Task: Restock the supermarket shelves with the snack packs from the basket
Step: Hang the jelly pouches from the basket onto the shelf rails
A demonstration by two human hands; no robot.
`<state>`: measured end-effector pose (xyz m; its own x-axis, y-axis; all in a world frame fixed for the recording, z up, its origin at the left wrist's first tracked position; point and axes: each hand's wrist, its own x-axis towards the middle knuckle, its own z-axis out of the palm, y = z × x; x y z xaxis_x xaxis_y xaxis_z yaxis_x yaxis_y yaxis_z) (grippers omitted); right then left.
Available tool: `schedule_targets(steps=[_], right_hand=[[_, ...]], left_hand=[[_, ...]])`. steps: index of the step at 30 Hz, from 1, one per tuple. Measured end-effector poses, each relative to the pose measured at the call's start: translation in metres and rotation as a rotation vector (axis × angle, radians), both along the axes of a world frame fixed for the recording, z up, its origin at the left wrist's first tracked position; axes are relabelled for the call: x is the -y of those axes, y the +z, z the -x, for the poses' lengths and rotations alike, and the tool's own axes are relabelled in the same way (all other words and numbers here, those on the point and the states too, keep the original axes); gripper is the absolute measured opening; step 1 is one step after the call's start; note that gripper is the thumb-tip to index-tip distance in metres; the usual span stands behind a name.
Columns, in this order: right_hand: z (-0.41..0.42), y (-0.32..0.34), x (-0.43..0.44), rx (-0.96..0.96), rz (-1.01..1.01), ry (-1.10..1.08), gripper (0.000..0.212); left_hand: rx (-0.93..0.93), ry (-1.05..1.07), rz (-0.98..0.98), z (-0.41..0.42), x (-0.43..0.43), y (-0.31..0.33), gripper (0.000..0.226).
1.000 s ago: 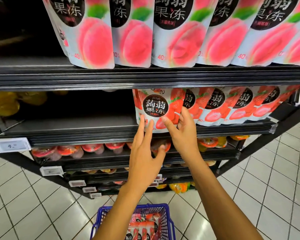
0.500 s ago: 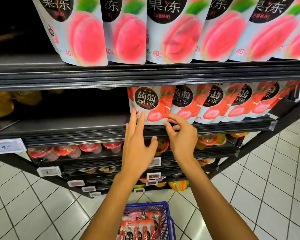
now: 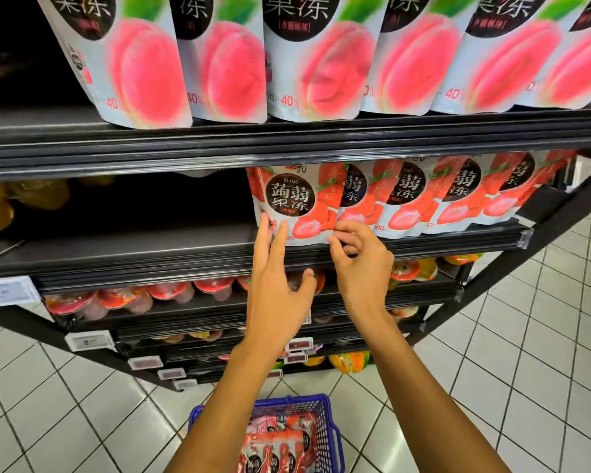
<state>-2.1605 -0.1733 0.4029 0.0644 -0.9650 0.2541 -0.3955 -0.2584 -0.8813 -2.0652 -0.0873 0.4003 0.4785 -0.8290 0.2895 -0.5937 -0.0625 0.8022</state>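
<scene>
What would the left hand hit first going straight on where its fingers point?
The leftmost red-and-white strawberry jelly pouch: the left hand aims straight fingers at its lower left corner, seemingly already touching; depth unclear.

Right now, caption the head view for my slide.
Left hand touches the leftmost strawberry jelly pack while right hand pinches its lower corner; peach packs above, blue basket of packs below.

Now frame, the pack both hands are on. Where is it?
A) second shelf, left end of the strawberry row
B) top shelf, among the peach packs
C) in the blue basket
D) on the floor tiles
A: the leftmost strawberry pack stands on the second shelf with dark space to its left. The left hand touches its lower left with straight fingers, and the right hand pinches its lower right corner.
</scene>
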Motion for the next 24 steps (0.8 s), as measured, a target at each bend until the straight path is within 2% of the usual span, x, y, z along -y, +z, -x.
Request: schedule_targets(steps=[5,8,11,15,18,24], right_hand=[[0.004,-0.002,-0.005,0.062,0.0,0.01,0.016],[0.007,-0.006,-0.011,0.078,0.039,0.0,0.02],[0.011,-0.016,-0.022,0.134,0.086,-0.038,0.019],[0.016,-0.051,-0.043,0.158,0.03,0.019,0.016],[0.022,-0.098,-0.06,0.069,-0.086,0.128,0.014],[0.033,-0.239,-0.112,0.017,-0.465,0.207,0.015]], left_hand=[[-0.003,0.006,-0.004,-0.002,-0.001,0.0,0.076],[-0.07,0.027,0.028,-0.004,-0.007,0.001,0.07],[-0.101,0.06,0.116,-0.004,-0.019,-0.002,0.053],[-0.133,0.109,0.155,-0.006,-0.041,-0.026,0.031],[-0.201,0.085,0.02,-0.012,-0.061,-0.076,0.025],[-0.42,0.094,-0.483,-0.022,-0.126,-0.253,0.022]])
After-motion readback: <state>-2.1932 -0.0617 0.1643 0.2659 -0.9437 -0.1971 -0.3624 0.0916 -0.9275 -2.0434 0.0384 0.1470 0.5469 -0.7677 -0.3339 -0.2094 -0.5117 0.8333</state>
